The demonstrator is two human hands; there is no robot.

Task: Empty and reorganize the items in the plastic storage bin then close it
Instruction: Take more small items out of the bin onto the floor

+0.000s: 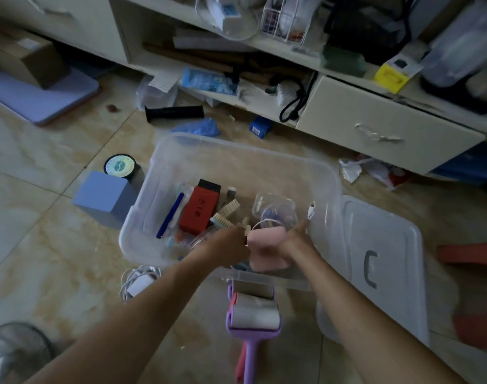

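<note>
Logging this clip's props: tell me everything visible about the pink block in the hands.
The pink block looks like soft foam, rectangular with rounded edges, matte and plain. It is held tilted above the near end of the clear plastic bin. The right hand grips its right side; the left hand touches its left edge.

Dim indoor light — blurred, warped edges

Lid [386,261] lies right of bin [236,153]; lint roller [252,314] before it.
</note>
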